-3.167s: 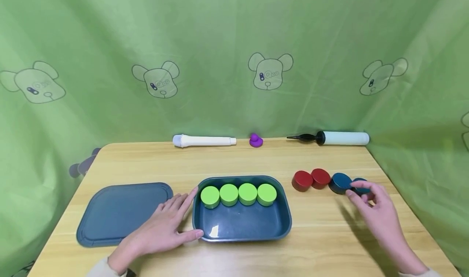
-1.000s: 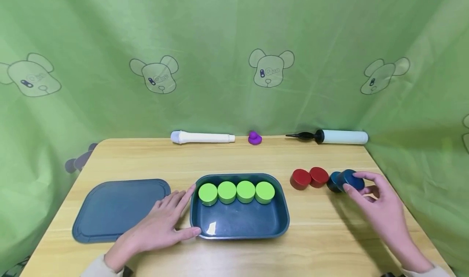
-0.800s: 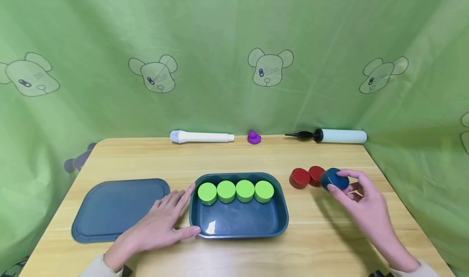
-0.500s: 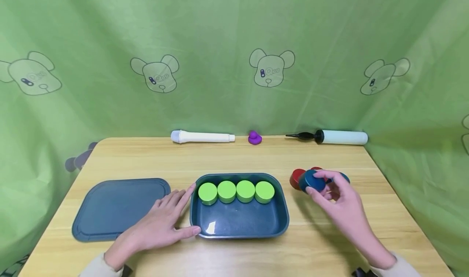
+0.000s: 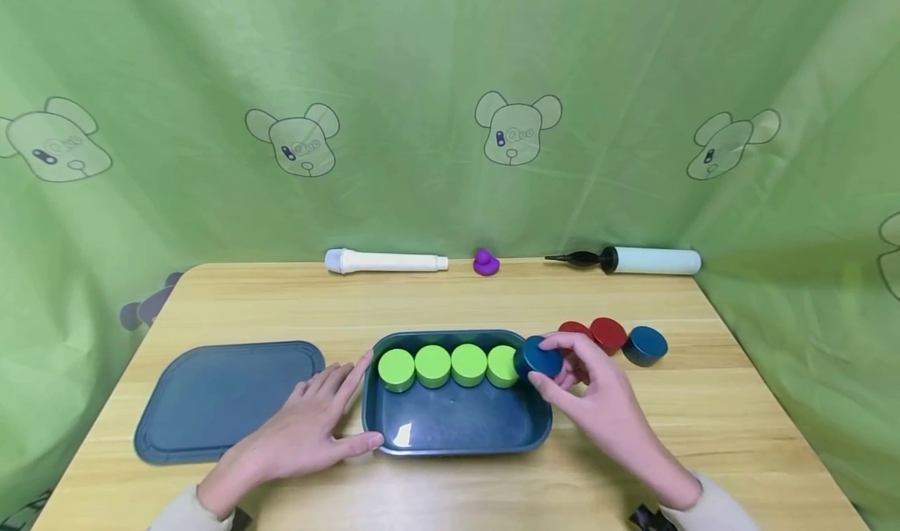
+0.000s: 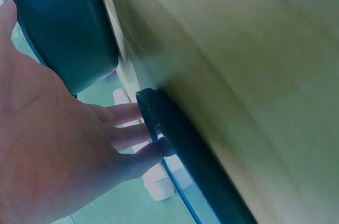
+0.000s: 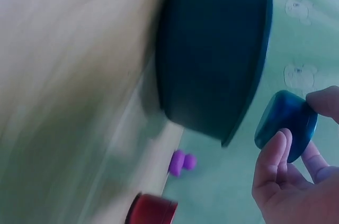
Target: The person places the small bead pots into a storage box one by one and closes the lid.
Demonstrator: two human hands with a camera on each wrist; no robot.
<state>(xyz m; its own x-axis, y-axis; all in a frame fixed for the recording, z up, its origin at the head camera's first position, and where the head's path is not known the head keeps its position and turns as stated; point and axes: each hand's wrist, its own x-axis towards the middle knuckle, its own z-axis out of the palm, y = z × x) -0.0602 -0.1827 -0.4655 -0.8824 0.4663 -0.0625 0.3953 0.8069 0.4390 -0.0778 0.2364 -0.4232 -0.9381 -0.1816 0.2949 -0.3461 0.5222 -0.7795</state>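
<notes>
My right hand (image 5: 598, 390) pinches a dark blue round tin (image 5: 538, 358) between thumb and fingers, over the right rim of a dark blue rectangular box (image 5: 460, 429). In the right wrist view the held blue tin (image 7: 286, 123) is tilted beside the box wall (image 7: 217, 49). Several lime-green round tins (image 5: 432, 365) stand in a row along the box's back wall, the rightmost partly covered by the held one. My left hand (image 5: 309, 429) rests with spread, straight fingers at the box's left side, its thumb at the front left corner. Its other fingers reach over the lid (image 5: 228, 398).
Right of the box stand two red tins (image 5: 608, 334), one partly behind my right hand, and another blue tin (image 5: 645, 345). Along the table's back edge lie a white toy microphone (image 5: 387, 261), a purple rubber duck (image 5: 486, 263) and a hand pump (image 5: 654, 260). Green curtain (image 5: 422, 125) surrounds the table.
My right hand has picked up one blue tin at the right and carried it left, past the red tins, to the box. The other blue tin stays behind. My left hand keeps its place.
</notes>
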